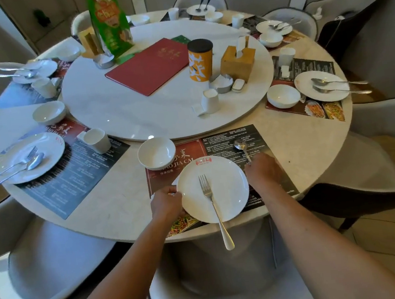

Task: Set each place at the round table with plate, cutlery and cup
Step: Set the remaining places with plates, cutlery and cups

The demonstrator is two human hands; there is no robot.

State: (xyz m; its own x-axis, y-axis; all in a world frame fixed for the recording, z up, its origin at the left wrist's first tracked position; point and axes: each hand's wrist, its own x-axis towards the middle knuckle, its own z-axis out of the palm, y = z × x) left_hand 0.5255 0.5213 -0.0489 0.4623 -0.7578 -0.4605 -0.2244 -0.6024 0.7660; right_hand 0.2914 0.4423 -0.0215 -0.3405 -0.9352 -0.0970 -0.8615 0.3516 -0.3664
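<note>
A white plate (223, 196) lies on the printed paper placemat (217, 142) at the nearest place. My left hand (166, 203) grips the plate's left rim. A fork (213, 206) lies across the plate, its handle sticking out over the table's front edge. My right hand (262, 170) pinches the handle of a spoon (240, 146) just right of the plate, its bowl pointing away from me. A small white bowl (156, 153) stands behind the plate to the left. A white cup (210, 101) stands on the turntable (114, 109) beyond this place.
Other places around the round table (124, 205) hold plates with cutlery, bowls and cups, such as the left plate (31, 157) and right plate (321, 88). The turntable carries a red menu (148, 66), an orange canister (200, 60), and a tissue box (238, 62). Padded chairs ring the table.
</note>
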